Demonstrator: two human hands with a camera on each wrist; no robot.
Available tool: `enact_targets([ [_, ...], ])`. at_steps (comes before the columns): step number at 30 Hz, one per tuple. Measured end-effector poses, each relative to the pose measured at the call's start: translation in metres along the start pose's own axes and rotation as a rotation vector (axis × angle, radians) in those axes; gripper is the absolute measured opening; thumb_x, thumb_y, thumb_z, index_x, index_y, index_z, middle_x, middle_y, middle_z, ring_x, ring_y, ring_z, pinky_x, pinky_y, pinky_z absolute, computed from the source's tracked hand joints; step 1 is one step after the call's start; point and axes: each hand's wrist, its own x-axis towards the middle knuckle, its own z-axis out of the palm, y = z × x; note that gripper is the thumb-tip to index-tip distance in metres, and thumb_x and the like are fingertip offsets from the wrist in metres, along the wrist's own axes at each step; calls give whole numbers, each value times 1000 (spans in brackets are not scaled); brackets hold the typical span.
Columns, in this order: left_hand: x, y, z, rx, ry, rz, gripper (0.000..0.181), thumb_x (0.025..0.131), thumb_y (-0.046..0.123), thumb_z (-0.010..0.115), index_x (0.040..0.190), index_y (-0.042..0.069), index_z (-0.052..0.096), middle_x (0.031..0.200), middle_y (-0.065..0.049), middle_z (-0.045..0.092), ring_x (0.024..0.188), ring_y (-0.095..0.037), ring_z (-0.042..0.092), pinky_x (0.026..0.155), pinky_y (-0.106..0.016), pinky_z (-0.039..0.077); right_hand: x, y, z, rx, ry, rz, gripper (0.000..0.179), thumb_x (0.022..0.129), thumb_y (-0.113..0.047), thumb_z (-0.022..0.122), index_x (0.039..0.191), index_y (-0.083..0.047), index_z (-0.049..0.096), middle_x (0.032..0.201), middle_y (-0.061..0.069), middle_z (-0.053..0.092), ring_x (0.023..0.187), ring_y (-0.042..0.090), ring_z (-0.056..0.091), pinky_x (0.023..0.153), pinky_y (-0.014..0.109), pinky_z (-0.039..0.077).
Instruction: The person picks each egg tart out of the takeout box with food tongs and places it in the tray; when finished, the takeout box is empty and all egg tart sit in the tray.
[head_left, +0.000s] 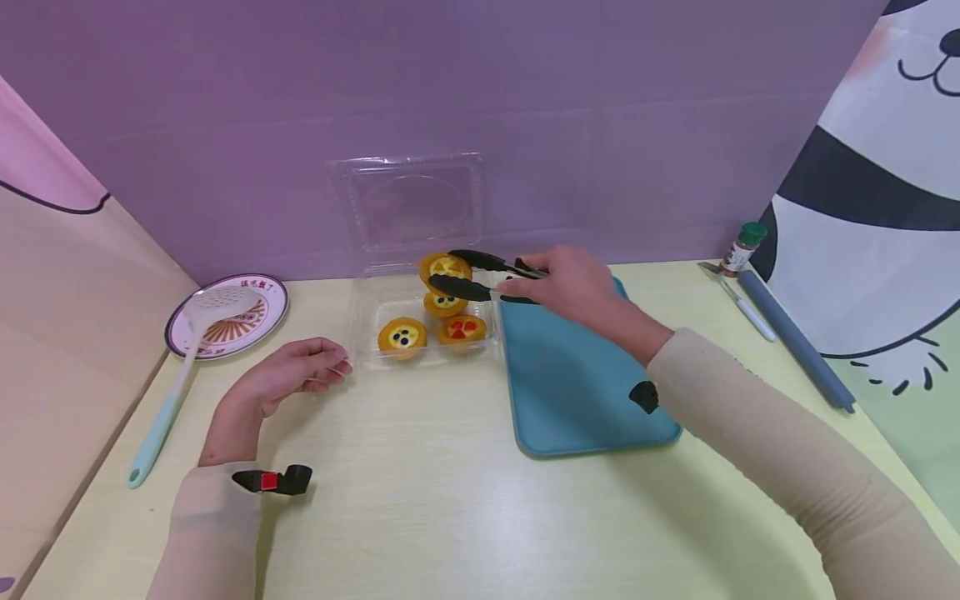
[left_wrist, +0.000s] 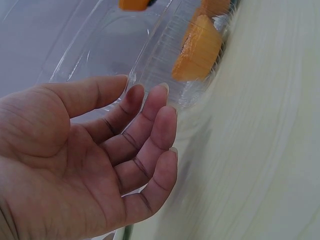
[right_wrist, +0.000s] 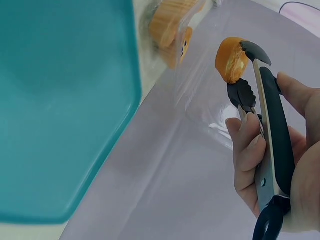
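Note:
My right hand (head_left: 566,283) grips a pair of black-tipped tongs (right_wrist: 275,130). Between the tong tips is an egg tart (right_wrist: 231,60), lifted above the back of a clear plastic clamshell box (head_left: 363,325). Inside the box sit a tart with dark berries (head_left: 402,336), a tart with red pieces (head_left: 462,331) and another dark-berry tart (head_left: 446,305) partly hidden under the lifted one. The box lid (head_left: 412,208) stands up against the purple backdrop. By the box's left front corner, my left hand (head_left: 300,371) has loosely bent fingers; whether the fingertips touch the box edge is unclear.
Right of the box lies a blue tray (head_left: 577,400). A skimmer (head_left: 161,425) rests across a patterned plate (head_left: 270,321) at left. Along the right edge are a green-capped jar (head_left: 742,248), a small knife-like utensil (head_left: 746,308) and a blue-grey bar (head_left: 795,342).

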Motion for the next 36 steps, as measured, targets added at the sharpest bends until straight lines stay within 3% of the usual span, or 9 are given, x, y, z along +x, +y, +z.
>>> enact_targets([
  [2,0,0,0,1,-1,2,41,105,30,53,128,-3,50,103,6,69,95,-9,65,83,-28,53,-6,8,-6,17,0,21,68,86,-63,68,143,-27,55,65,4,58,46,15,30,45,30,25],
  [5,1,-1,1,6,-3,4,41,104,31,54,128,-3,50,104,6,68,96,-10,65,83,-28,53,-15,19,-14,16,9,49,71,86,-63,68,144,-26,54,65,4,58,49,16,34,46,30,27],
  [9,1,-2,-1,25,1,-2,43,104,33,53,128,-3,49,105,5,68,98,-11,65,85,-28,53,-24,36,-21,-21,40,40,71,86,-61,69,144,-23,55,75,6,60,51,18,38,46,30,28],
  [12,1,-2,-3,35,3,-6,43,104,34,53,128,-2,49,106,5,68,99,-11,65,86,-28,53,-30,48,-24,-46,54,31,69,87,-59,68,143,-20,56,92,8,69,52,19,43,46,31,28],
  [15,1,-2,-3,35,3,-6,42,104,34,54,127,-1,50,106,4,68,99,-11,65,86,-29,53,-33,59,-25,-66,64,37,70,88,-59,68,143,-19,56,93,9,70,54,21,47,47,32,29],
  [17,1,-2,-3,35,3,-8,42,104,34,55,127,-1,51,107,3,69,99,-11,65,86,-29,53,-33,65,-25,-83,68,48,70,87,-60,68,143,-19,55,88,9,70,56,21,48,47,32,30],
  [19,1,-2,-2,35,3,-9,42,104,34,55,127,-1,51,108,2,69,99,-11,65,86,-29,53,-33,70,-24,-98,70,57,71,87,-60,68,144,-18,55,71,7,61,56,21,47,47,32,30],
  [23,1,-2,-2,36,1,-9,43,104,34,55,128,-1,51,108,2,69,99,-11,65,87,-29,53,-32,78,-21,-117,58,81,73,87,-60,68,144,-17,54,60,5,55,55,21,44,47,32,30],
  [36,1,-2,-3,27,-2,-1,44,105,33,53,130,-3,48,105,6,68,98,-10,65,86,-28,52,-21,89,-14,-138,-37,122,77,87,-62,67,147,-17,51,75,5,64,68,22,56,50,33,36],
])
